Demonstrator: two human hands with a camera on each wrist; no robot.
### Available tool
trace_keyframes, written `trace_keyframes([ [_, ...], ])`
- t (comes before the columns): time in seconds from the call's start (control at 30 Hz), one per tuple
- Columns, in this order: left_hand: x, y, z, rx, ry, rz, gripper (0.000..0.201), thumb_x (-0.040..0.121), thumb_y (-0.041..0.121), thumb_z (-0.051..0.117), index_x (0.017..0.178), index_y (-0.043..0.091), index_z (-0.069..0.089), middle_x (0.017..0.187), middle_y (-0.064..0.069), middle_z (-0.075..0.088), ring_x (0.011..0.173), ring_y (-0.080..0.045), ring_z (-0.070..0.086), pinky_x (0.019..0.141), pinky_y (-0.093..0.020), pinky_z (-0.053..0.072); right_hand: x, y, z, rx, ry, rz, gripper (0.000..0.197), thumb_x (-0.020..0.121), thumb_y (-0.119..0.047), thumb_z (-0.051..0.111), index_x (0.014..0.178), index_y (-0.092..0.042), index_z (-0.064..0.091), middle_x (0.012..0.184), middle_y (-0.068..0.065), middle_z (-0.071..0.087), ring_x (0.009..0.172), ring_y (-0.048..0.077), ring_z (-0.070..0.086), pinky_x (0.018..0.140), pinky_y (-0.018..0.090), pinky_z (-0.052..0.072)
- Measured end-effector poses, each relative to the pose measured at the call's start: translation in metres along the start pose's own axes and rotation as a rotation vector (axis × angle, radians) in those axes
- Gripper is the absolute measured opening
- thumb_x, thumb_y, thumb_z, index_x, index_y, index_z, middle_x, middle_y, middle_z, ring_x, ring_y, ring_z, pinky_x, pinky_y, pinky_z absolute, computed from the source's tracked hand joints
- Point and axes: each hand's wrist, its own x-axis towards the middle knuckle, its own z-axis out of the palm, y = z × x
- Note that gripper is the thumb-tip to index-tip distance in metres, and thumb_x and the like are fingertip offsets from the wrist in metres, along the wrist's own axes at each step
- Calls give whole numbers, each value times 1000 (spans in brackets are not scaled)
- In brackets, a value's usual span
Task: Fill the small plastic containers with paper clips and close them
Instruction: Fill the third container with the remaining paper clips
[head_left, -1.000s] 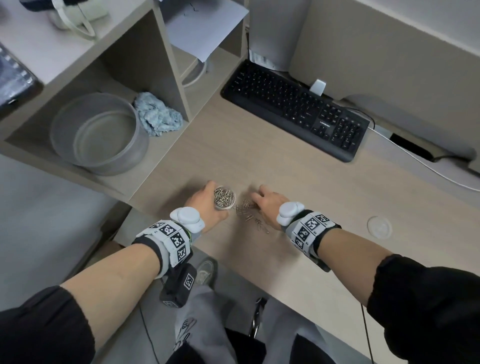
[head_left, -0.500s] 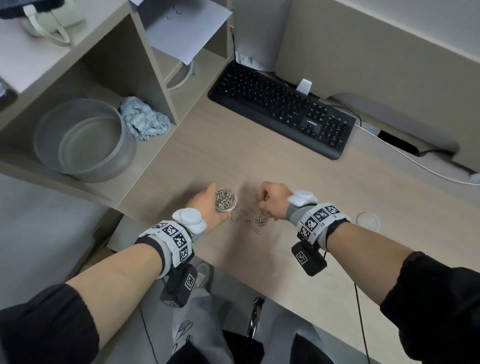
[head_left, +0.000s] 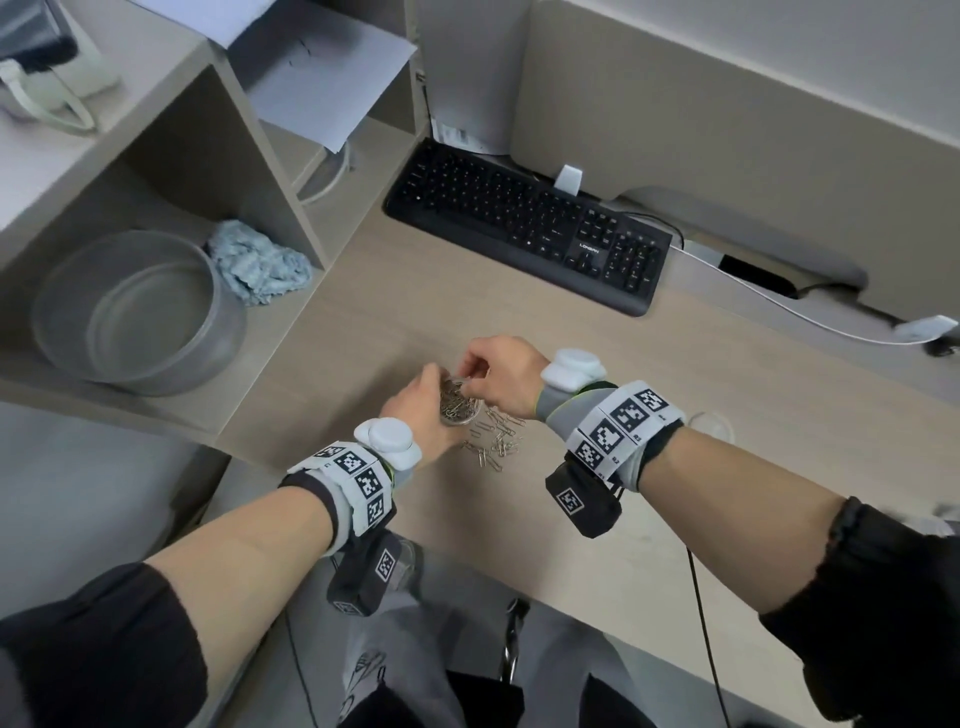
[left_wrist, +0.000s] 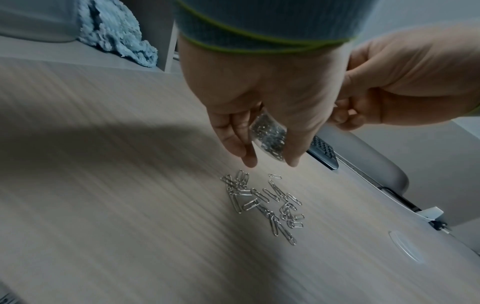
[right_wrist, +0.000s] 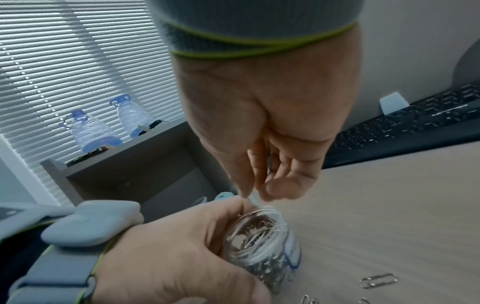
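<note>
My left hand (head_left: 418, 402) grips a small clear plastic container (head_left: 458, 406), open at the top and nearly full of paper clips, just above the desk. The wrist views show the same container (left_wrist: 270, 135) (right_wrist: 262, 242). My right hand (head_left: 493, 371) hovers right over its mouth, thumb and fingers (right_wrist: 255, 194) pinching what looks like a paper clip at the rim. Loose paper clips (head_left: 493, 439) (left_wrist: 265, 202) lie scattered on the desk just right of the container. A clear round lid (head_left: 710, 423) (left_wrist: 407, 247) lies on the desk further right.
A black keyboard (head_left: 524, 228) lies at the back of the desk, with a white cable (head_left: 779, 306) to its right. A shelf unit on the left holds a grey bowl (head_left: 140, 312) and a blue cloth (head_left: 260, 265). The desk's front edge runs just below my wrists.
My right hand closed over the loose clips on the desk, then rose and moved left to the container's mouth. My left hand kept its grip on the container.
</note>
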Motion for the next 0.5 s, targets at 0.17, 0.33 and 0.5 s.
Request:
trace_keyframes([
  [0.17, 1, -15, -2, 10, -5, -4, 68, 73, 36, 79, 128, 20, 42, 118, -2, 62, 104, -30, 60, 82, -34, 46, 1, 29, 1, 8, 62, 120, 8, 87, -7, 65, 94, -10, 67, 81, -1, 61, 61, 12, 52, 62, 24, 43],
  [0.33, -2, -32, -4, -26, -14, -25, 64, 71, 38, 80, 122, 21, 44, 111, -1, 64, 97, -30, 62, 84, -40, 51, 0, 70, 13, -309, -42, 300, 25, 87, -8, 56, 111, -13, 60, 110, 9, 61, 93, 28, 60, 74, 31, 48],
  [0.5, -8, -55, -6, -41, -19, -46, 60, 72, 32, 79, 120, 22, 45, 108, 0, 65, 94, -29, 63, 82, -37, 52, -6, 79, 28, -457, -136, 345, 50, 79, -24, 69, 122, -15, 44, 116, 7, 47, 90, 30, 60, 81, 42, 54],
])
